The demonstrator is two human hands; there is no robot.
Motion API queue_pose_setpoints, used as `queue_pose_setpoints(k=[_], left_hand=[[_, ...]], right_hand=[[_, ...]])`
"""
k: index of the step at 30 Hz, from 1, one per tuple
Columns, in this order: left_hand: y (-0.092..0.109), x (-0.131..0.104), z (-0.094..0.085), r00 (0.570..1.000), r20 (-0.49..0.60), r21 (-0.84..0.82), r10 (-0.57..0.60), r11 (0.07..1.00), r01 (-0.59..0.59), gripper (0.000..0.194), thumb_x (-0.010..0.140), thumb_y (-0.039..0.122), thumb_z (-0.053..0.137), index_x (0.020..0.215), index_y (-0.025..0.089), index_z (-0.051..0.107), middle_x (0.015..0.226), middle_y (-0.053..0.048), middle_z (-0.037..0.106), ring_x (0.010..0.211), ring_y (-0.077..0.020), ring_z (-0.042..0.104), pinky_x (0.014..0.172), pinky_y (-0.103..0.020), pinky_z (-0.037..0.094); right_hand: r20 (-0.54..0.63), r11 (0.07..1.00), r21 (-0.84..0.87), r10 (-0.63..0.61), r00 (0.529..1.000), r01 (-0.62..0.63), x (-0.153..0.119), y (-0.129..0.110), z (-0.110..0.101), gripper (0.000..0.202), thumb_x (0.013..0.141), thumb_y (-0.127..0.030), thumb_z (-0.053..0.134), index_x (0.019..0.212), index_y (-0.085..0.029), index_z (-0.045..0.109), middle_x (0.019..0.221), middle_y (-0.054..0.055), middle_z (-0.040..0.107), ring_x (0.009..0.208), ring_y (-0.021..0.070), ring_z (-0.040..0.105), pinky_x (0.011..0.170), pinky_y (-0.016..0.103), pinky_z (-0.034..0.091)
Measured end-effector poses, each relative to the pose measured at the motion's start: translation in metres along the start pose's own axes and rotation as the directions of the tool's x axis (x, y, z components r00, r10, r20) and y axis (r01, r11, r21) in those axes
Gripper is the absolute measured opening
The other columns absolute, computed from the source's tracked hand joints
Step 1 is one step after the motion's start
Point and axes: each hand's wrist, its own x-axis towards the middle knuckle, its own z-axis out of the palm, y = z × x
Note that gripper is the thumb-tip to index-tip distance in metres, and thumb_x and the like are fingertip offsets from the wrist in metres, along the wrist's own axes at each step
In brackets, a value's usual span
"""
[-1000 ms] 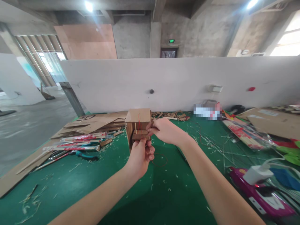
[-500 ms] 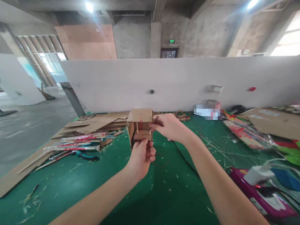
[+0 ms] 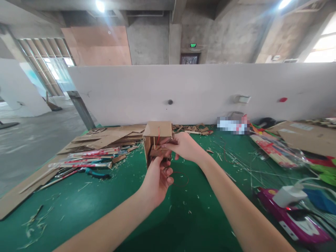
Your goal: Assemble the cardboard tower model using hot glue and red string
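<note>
A small cardboard box [image 3: 158,129], its front open, stands upright on the green table in the middle of the view. Inside are a thin wooden stick [image 3: 154,142], a red thread [image 3: 158,134] hanging from the top, and a cardboard shelf [image 3: 155,151]. My left hand [image 3: 156,182] grips the lower front, its thumb against the shelf and its fingers curled below. My right hand [image 3: 183,147] reaches in from the right with thumb and forefinger pinched above the shelf; what lies between them is too small to make out.
Flat cardboard sheets [image 3: 110,138], wrapped packets [image 3: 91,157] and teal-handled pliers [image 3: 96,173] lie to the left. On the right are a purple power strip [image 3: 299,220] with plugs and a wrapped bundle of sticks [image 3: 278,148]. A low white wall [image 3: 136,92] stands behind.
My right hand has moved left and slightly down, from the box's right edge to inside its opening. My left hand keeps its hold at the lower front.
</note>
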Motion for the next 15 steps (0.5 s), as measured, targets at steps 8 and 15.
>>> queue_pose_setpoints(k=[8, 15], left_hand=[[-0.007, 0.005, -0.004, 0.996, 0.006, 0.0, 0.083, 0.997, -0.083, 0.011, 0.097, 0.03, 0.048, 0.09, 0.021, 0.046, 0.074, 0.004, 0.048, 0.042, -0.0023, 0.039, 0.035, -0.014, 0.024], [-0.009, 0.01, -0.006, 0.988, 0.029, -0.002, 0.154, 0.988, -0.154, 0.01, 0.097, 0.026, 0.048, 0.089, 0.021, 0.045, 0.073, 0.004, 0.048, 0.042, -0.0024, 0.039, 0.035, -0.015, 0.025]], right_hand=[[-0.031, 0.998, -0.015, -0.055, 0.998, 0.054, 0.002, 0.004, 0.009, 0.02, 0.086, -0.024, 0.06, 0.1, -0.018, 0.073, 0.068, 0.003, 0.072, 0.056, 0.0148, 0.067, 0.04, 0.02, 0.048], [-0.055, 0.985, -0.15, -0.089, 0.994, 0.08, 0.003, 0.004, 0.011, 0.021, 0.087, -0.025, 0.057, 0.099, -0.02, 0.073, 0.07, 0.002, 0.074, 0.052, 0.0129, 0.066, 0.045, 0.021, 0.05]])
